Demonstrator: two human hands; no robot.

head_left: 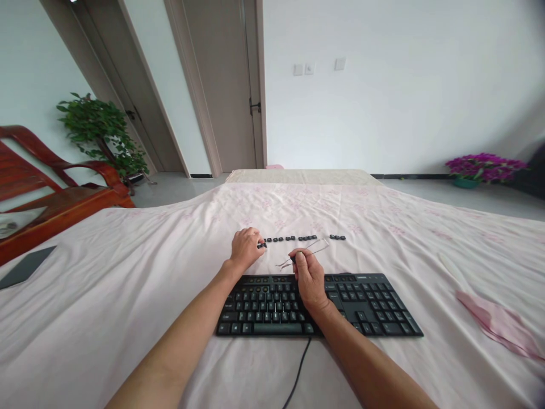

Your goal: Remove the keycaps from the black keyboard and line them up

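Observation:
A black keyboard [276, 328] lies on the cloth-covered surface, with bare key switches showing in its upper left rows. Beyond it, small black keycaps [290, 238] are set out in a line with gaps. My left hand [246, 248] rests at the left end of that line, fingers curled and closed around a black keycap [261, 245]. Partly over the keyboard's upper middle, my right hand [310, 279] is closed on a wire keycap puller [317, 246]. The puller's wire ends stick out on both sides of the fist.
A pale flowered cloth [187, 267] covers the wide surface. The keyboard's cable [298, 372] runs toward me. A pink cloth [496, 321] lies at right and a dark flat object [25, 267] at left. A wooden chair [97, 196] stands at the far left.

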